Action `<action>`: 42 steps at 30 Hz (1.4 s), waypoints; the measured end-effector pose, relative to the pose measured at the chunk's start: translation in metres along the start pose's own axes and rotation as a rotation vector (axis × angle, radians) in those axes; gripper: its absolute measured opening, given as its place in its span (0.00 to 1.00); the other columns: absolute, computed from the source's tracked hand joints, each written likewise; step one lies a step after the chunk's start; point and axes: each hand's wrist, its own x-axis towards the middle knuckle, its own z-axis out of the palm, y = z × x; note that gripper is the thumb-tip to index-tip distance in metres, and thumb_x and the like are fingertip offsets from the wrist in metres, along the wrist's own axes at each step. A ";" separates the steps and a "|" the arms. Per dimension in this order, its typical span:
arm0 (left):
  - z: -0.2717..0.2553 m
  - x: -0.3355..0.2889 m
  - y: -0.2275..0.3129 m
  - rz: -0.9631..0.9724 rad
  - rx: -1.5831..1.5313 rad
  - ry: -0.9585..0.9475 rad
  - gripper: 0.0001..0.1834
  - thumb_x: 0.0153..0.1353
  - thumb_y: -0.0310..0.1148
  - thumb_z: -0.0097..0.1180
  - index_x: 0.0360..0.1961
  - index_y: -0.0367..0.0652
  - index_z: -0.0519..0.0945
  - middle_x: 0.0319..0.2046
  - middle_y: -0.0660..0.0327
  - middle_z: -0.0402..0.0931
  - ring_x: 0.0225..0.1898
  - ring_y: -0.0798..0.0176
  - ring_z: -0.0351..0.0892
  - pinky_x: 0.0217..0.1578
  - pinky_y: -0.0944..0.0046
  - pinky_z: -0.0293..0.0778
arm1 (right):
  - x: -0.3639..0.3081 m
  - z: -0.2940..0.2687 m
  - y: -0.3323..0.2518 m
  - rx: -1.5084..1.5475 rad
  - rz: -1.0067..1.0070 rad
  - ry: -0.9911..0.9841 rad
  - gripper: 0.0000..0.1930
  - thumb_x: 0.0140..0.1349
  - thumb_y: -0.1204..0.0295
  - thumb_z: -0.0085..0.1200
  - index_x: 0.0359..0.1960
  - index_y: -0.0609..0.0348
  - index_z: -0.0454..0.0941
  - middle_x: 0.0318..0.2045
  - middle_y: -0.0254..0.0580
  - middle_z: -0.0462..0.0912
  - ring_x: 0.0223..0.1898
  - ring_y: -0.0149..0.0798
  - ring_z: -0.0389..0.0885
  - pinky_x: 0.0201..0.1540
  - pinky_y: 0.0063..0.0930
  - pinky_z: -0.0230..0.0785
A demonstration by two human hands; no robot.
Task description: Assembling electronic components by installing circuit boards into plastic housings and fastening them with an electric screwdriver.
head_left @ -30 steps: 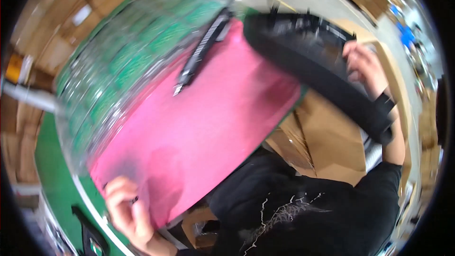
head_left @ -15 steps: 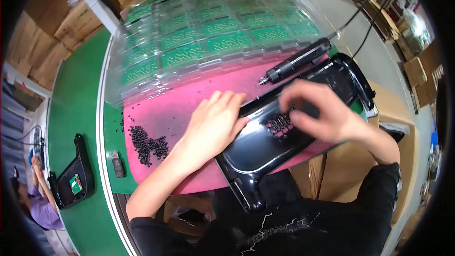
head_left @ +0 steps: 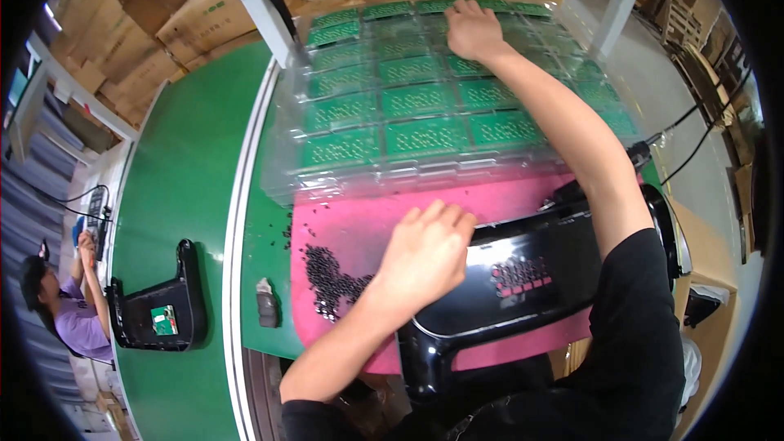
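Note:
A glossy black plastic housing [head_left: 523, 269] with a curved handle-like arm lies on the pink mat [head_left: 367, 211]. My left hand [head_left: 425, 257] bears on its left end, fingers bent over the far edge and the thumb side against the shell. My right hand [head_left: 475, 31] is stretched far out over the clear plastic tray [head_left: 282, 184], its fingers slightly apart at a green circuit board [head_left: 437, 6] in the back row. The fingertips are partly hidden. A grid of small openings [head_left: 523, 278] in the housing shows pink through it.
Small black parts [head_left: 327, 278] lie piled left of my left forearm. A black electric screwdriver [head_left: 572, 192] is partly behind my right arm. A dark stubby object [head_left: 267, 304] lies on the green bench. Leftward, another housing [head_left: 159, 310] holds a board, and a person [head_left: 73, 310] sits beyond.
My right hand has left the housing's grid of openings and reached forward to the tray's back row. My left hand stays at the housing, its fingers more bent. The whole view has shifted.

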 end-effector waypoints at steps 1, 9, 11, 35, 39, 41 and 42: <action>0.001 0.001 0.001 0.000 0.001 -0.016 0.14 0.48 0.26 0.56 0.38 0.37 0.78 0.36 0.52 0.78 0.43 0.48 0.78 0.42 0.51 0.75 | 0.006 0.008 0.003 -0.013 0.034 -0.083 0.21 0.61 0.65 0.51 0.56 0.56 0.74 0.62 0.43 0.69 0.67 0.44 0.63 0.64 0.48 0.60; 0.005 0.000 0.001 0.043 0.050 0.029 0.08 0.48 0.27 0.57 0.32 0.40 0.77 0.30 0.57 0.75 0.37 0.55 0.77 0.36 0.58 0.73 | 0.045 0.018 -0.002 -0.073 0.063 -0.436 0.29 0.69 0.75 0.40 0.72 0.55 0.56 0.76 0.39 0.45 0.76 0.48 0.43 0.73 0.55 0.47; 0.006 0.001 -0.001 0.044 0.047 0.029 0.08 0.48 0.27 0.58 0.32 0.40 0.77 0.29 0.57 0.75 0.37 0.55 0.77 0.36 0.58 0.74 | 0.045 0.020 -0.001 -0.072 0.035 -0.422 0.29 0.68 0.76 0.42 0.71 0.57 0.57 0.76 0.39 0.46 0.76 0.48 0.43 0.73 0.56 0.48; 0.005 0.004 -0.001 0.027 -0.001 -0.055 0.13 0.51 0.25 0.55 0.40 0.36 0.75 0.36 0.53 0.76 0.43 0.51 0.78 0.42 0.53 0.77 | 0.024 0.007 -0.015 0.142 0.011 -0.041 0.32 0.62 0.77 0.44 0.70 0.60 0.59 0.74 0.36 0.53 0.72 0.45 0.56 0.68 0.46 0.60; 0.003 0.008 0.007 0.005 -0.057 0.034 0.18 0.58 0.28 0.56 0.50 0.34 0.74 0.44 0.48 0.76 0.47 0.45 0.76 0.48 0.51 0.75 | -0.004 -0.017 -0.009 0.345 -0.199 0.281 0.32 0.57 0.82 0.47 0.67 0.63 0.62 0.70 0.43 0.61 0.66 0.49 0.62 0.65 0.45 0.60; 0.005 0.005 0.003 -0.004 -0.110 0.147 0.22 0.60 0.30 0.58 0.54 0.34 0.72 0.47 0.47 0.75 0.49 0.45 0.75 0.51 0.52 0.74 | -0.035 -0.043 -0.011 0.501 -0.245 0.349 0.30 0.58 0.80 0.48 0.66 0.63 0.63 0.68 0.45 0.63 0.65 0.49 0.63 0.66 0.45 0.59; 0.006 0.008 0.000 -0.009 -0.159 0.259 0.25 0.62 0.32 0.59 0.58 0.34 0.70 0.51 0.46 0.74 0.51 0.45 0.75 0.53 0.52 0.73 | -0.054 -0.060 -0.009 0.719 -0.294 0.366 0.30 0.59 0.80 0.47 0.66 0.62 0.64 0.67 0.46 0.64 0.64 0.47 0.65 0.64 0.42 0.61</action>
